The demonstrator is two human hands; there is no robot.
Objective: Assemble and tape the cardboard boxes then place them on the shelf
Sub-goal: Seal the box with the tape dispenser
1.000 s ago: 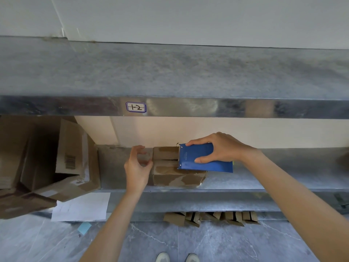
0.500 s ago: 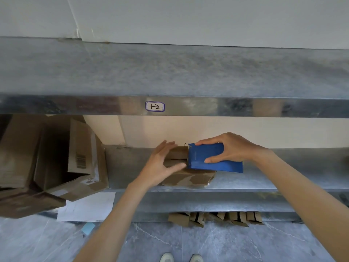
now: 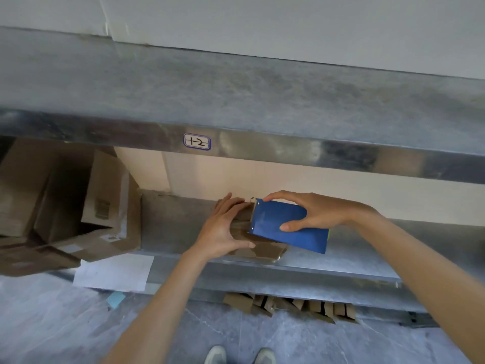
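A small brown cardboard box [image 3: 262, 249] lies on the middle metal shelf [image 3: 178, 227], partly glossy with tape. My left hand [image 3: 225, 229] rests flat on its top and left side, fingers straight, thumb along the front edge. My right hand [image 3: 312, 212] grips a blue tape dispenser [image 3: 286, 227], whose left end sits on the box top. Most of the box is hidden under the hand and the dispenser.
Large opened cardboard cartons [image 3: 65, 203] crowd the shelf's left end, with a white sheet [image 3: 112, 271] hanging below. Several folded flat boxes [image 3: 288, 307] stand on the floor under the shelf. The upper shelf [image 3: 236, 95] bears a label [image 3: 196, 141]. My shoes [image 3: 238, 354] show below.
My left hand moved from the box's left side onto its top and now lies flat there. The right hand keeps the dispenser on the box. The view shifted left.
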